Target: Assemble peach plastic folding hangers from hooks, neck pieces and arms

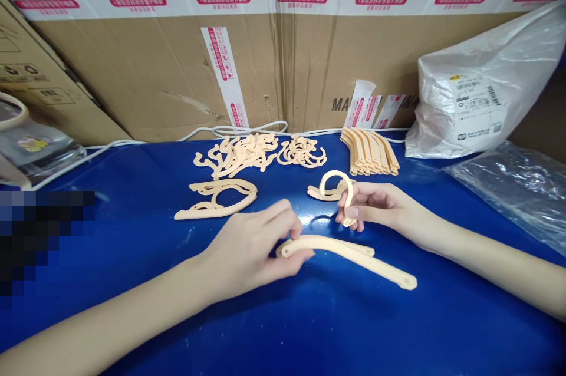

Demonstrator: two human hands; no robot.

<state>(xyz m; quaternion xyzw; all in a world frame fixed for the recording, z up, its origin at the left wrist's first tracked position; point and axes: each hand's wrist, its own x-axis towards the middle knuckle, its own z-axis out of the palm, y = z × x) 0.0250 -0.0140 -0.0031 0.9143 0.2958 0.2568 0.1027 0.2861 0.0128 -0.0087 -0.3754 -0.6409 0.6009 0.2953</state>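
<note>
Cardboard boxes [168, 69] wall off your 12 o'clock; white plastic bag [477, 93] between 1 and 2. At 1, two pale, smooth curved arms [347, 251], narrowly splayed, meeting where your left hand [260, 243] pinches them. Folded frame [223, 209] at 11; stacked arms [369, 155] at 1. Nearer 12, your half-curled right hand [380, 205] grips pale open hook [349, 190], partly blocking curved piece [315, 193] behind.

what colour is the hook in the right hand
The hook is pale cream, seen in the head view.

Smooth plastic hook [350, 192], glossy tabletop [309, 329]
</note>
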